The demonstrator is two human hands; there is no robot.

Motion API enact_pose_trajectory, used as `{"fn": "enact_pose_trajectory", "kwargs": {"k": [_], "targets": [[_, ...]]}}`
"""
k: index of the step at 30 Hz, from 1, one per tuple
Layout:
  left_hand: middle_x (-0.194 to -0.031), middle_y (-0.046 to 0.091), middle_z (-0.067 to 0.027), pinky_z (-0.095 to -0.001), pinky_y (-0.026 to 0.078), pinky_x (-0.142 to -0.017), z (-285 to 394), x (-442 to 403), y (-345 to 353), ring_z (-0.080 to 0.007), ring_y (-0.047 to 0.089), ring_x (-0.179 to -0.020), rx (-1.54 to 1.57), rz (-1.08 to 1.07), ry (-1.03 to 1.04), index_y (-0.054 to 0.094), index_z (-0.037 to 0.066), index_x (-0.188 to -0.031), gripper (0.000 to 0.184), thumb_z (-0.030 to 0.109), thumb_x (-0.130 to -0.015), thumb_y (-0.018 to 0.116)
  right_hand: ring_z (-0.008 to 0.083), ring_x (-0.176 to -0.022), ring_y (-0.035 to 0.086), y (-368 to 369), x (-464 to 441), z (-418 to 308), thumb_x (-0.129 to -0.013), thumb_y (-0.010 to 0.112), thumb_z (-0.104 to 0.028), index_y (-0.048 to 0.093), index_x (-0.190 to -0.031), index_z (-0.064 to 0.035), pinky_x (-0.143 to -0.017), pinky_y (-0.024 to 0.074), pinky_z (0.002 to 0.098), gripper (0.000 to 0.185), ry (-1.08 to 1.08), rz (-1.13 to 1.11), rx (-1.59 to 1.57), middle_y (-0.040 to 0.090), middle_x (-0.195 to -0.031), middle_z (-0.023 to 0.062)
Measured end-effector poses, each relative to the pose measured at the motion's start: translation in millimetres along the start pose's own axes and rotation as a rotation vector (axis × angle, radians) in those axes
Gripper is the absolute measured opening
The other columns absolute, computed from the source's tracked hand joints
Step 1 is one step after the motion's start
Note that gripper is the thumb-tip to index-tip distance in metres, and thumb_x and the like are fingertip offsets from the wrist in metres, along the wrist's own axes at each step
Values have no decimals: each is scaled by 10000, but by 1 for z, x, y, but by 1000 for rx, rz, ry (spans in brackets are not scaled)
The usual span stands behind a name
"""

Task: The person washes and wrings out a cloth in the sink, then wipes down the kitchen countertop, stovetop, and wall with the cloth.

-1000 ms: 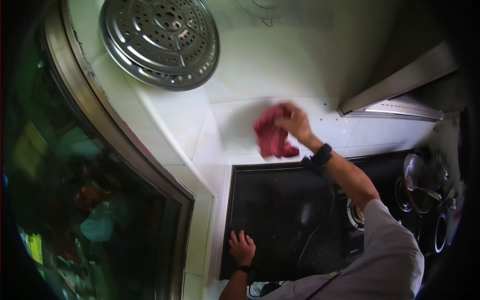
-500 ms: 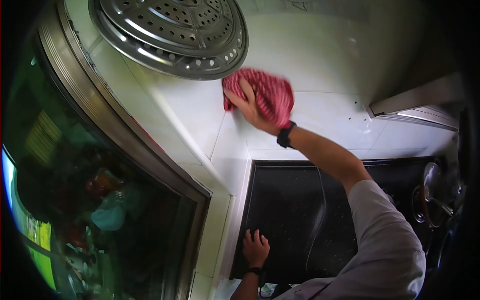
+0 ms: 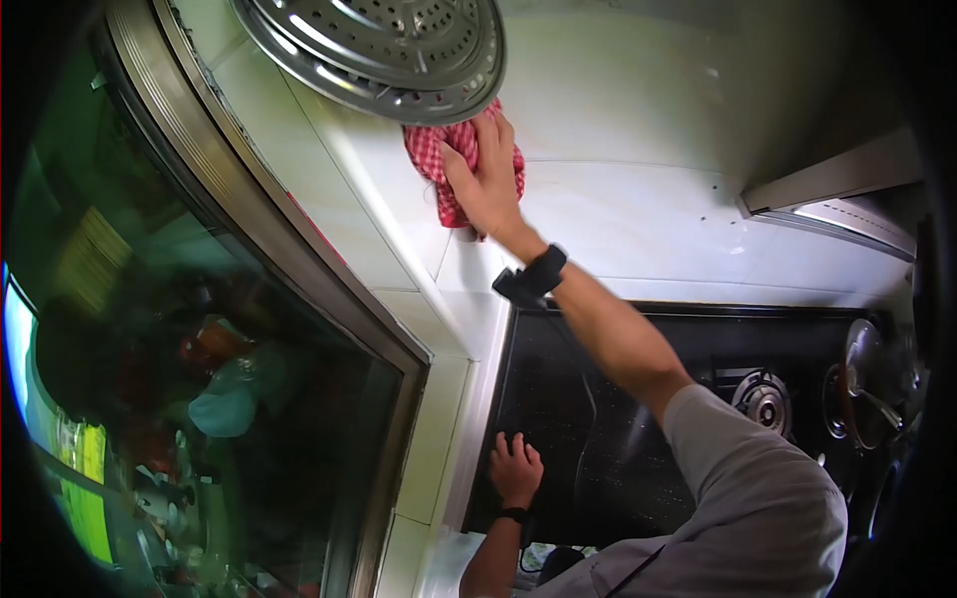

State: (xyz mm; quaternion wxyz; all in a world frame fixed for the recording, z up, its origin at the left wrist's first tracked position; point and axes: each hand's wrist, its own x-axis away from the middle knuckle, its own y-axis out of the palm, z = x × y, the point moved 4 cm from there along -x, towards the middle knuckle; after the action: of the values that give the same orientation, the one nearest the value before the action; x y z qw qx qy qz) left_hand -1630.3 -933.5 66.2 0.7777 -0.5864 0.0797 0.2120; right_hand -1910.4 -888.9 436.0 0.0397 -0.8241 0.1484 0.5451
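A red-and-white checked cloth (image 3: 435, 159) lies bunched against the white wall tiles, close to the wall's corner. My right hand (image 3: 488, 189) is pressed over it, fingers pointing up and a black band on the wrist. The cloth's top edge runs in behind a round perforated metal steamer rack (image 3: 399, 60) at the top. Low in the view, my left hand (image 3: 515, 470) rests on the black countertop (image 3: 638, 498) near its left edge, with fingers extended and nothing held.
Left of me stands a window with a metal frame (image 3: 384, 344) and dark glass showing reflections. A gas burner (image 3: 766, 399) and a glass lid (image 3: 863, 354) are on the right. A metal hood edge (image 3: 837, 189) juts from the upper right.
My right hand has moved left with the cloth, to the corner below the steamer rack. The cloth is more bunched. The burner now shows beside my arm; my left hand stays on the countertop.
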Motion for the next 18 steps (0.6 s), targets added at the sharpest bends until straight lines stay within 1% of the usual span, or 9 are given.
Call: {"fn": "enact_pose_trajectory", "kwargs": {"k": [1,5,7,8,9,10,14,16,18], "targets": [[-1228,553,-207,-467,537,-676,1,0,-1,-377,595,-896,5,-5,-6,625,111,-1083,282,232,-830,593,508,-1204,351,5,24,10,-844,589,-167,433,-1297,3,-1024,326,510,509,23,37,-48,336,-1275,341],[-1233,544,-200,-472,538,-675,0,0,4,-376,594,-902,10,11,7,621,114,-1091,286,231,-831,592,506,-1123,408,-8,163,99,-830,526,-148,361,-1338,28,-996,337,533,562,230,-99,149,357,-1260,354],[-1236,535,-191,-488,525,-734,5,-2,0,-384,577,-968,19,-66,-47,607,104,-1088,283,210,-826,597,523,-1122,426,-27,226,140,-817,553,-164,464,-1254,26,-979,367,526,485,391,-324,146,459,-1228,325],[-1236,533,-190,-489,524,-736,5,-1,-1,-384,577,-973,11,-68,-54,605,104,-1086,282,210,-824,598,498,-1062,479,-48,238,144,-792,575,-150,511,-1187,5,-925,409,518,429,920,-463,-169,546,-1115,296],[-1246,526,-190,-490,525,-734,4,0,0,-385,572,-985,3,-72,-53,602,108,-1084,280,206,-822,599,485,-1028,497,-61,233,144,-778,587,-137,509,-1183,-11,-893,424,509,431,899,-428,6,564,-1064,288],[-1255,518,-191,-491,525,-742,1,2,3,-385,565,-1006,25,-31,-11,598,101,-1089,284,203,-825,595,472,-993,515,-71,222,151,-764,598,-124,506,-1178,-27,-860,439,500,435,863,-393,179,583,-1012,279],[-1263,507,-205,-498,517,-778,6,3,-1,-394,547,-1039,13,-81,-43,588,82,-1096,288,191,-830,585,449,-988,497,-77,74,63,-775,594,-96,474,-1214,-43,-802,460,467,458,216,-145,244,492,-1080,268],[-1263,506,-207,-498,512,-782,5,4,0,-396,542,-1039,24,-69,-35,587,79,-1096,284,198,-837,583,427,-1004,490,-71,6,15,-776,605,-62,511,-1195,-68,-818,460,465,429,-55,-244,170,447,-1122,250],[-1265,506,-207,-499,510,-778,4,6,3,-397,542,-1034,24,-50,-13,587,79,-1096,284,200,-839,582,413,-1019,498,-65,-32,21,-752,621,-46,578,-1135,-119,-842,466,453,392,-382,-474,437,451,-1103,228]]}}
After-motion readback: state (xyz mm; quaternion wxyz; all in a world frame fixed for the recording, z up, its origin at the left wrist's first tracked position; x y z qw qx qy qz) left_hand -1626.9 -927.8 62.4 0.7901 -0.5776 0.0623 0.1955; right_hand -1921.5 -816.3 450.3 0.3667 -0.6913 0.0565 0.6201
